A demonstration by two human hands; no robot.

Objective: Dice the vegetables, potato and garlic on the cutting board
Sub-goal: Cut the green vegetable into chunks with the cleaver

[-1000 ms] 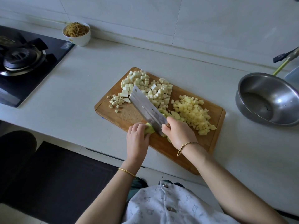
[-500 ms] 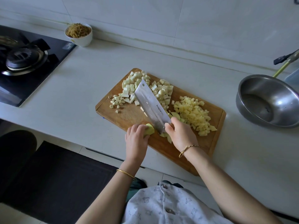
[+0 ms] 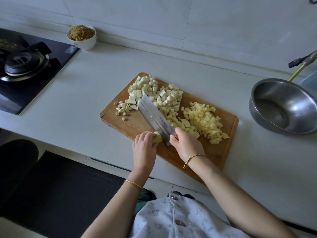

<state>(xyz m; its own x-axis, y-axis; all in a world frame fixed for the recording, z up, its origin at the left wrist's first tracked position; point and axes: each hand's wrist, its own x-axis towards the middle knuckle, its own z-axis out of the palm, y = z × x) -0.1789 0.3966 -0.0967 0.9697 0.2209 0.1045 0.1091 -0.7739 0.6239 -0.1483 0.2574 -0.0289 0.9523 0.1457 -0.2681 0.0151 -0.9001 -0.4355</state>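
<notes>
Wooden cutting board lies angled on the white tabletop, near its front edge. Left hand at the board's near-left edge, grip curled & pinching a pale green veg piece, fingertips tucked on top of it. Right hand just right of it, grip wrapped tight round the cleaver handle; handle itself hidden in the fist. Cleaver blade runs from the right hand toward far-left, flat side tilted up; its heel touches the veg piece on that piece's right. Can't tell if the edge is on the wood or just above.

On the board:
- white cubes heaped at far-left, spreading toward centre, partly behind the blade tip
- garlic bits small scatter on the left, just left of the blade tip
- potato dice yellowish heap on the right side
- a few green-edged slices between blade & potato heap, touching both piles

Off the board: steel bowl at right, well apart from the board, w/ a green-handled tool behind it. Small white bowl of shredded food at far-left by the wall, beside the black gas hob. Gold bangle on each wrist. Dark mat on the floor, near-left.
</notes>
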